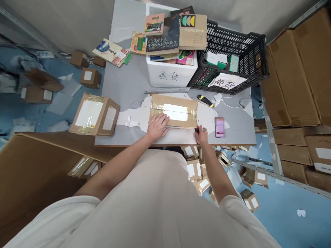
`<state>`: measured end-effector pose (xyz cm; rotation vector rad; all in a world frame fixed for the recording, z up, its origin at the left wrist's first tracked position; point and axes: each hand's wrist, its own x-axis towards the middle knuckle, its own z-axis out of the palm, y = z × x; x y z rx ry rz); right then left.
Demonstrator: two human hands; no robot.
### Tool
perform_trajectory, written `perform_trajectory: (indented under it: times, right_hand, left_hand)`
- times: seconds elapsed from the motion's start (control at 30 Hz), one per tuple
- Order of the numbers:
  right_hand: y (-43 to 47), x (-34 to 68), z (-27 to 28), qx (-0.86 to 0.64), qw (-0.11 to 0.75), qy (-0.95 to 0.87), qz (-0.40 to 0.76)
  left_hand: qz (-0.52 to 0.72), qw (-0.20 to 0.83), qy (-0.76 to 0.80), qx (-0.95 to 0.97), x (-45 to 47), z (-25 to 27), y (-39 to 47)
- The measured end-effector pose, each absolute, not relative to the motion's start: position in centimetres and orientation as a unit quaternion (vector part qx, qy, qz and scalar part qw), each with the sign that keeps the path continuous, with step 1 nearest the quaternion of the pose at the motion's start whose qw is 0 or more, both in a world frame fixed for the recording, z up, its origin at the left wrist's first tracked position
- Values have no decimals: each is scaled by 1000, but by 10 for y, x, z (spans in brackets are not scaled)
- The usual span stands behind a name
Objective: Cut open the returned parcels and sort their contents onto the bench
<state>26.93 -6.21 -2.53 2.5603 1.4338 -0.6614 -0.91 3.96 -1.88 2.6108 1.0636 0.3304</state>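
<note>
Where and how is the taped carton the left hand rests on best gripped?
Probably grip the carton by its two short ends, one palm from each side: it lies flat, long side running left to right. The right hand holds a red-and-black tool, so free it first.

Left forearm is slanting inward and forward, the left hand is lying palm down, fingers stretching ahead, thumb pointing rightward; over on the other side, the right forearm is angling steeply forward, the right hand forming a curled grip
</note>
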Motion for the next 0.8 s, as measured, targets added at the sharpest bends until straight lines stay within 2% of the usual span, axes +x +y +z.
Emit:
perform_trajectory:
  times: [0.1,0.17,0.27,0.43,0.53,0.67,0.8]
  right_hand:
    - [-30,280,2,854,-41,508,-104]
    - [0,277,19,805,-60,585,-79]
    - [40,261,34,685,-3,722,-91]
    - [67,252,42,610,113,778,-97]
    - [84,264,56,598,114,782,-135]
    - [116,280,78,600,65,771,-203]
    - [137,285,84,605,47,765,-215]
  left_hand:
    - [93,161,376,908,-4,-17,42]
    - [57,165,386,906,-1,-14,44]
    - [5,159,398,903,2,-9,46]
    - [17,150,391,908,1,-6,45]
    - [9,148,385,911,0,-6,46]
    - [3,148,383,912,1,-5,47]
    - [1,143,378,915,3,-5,47]
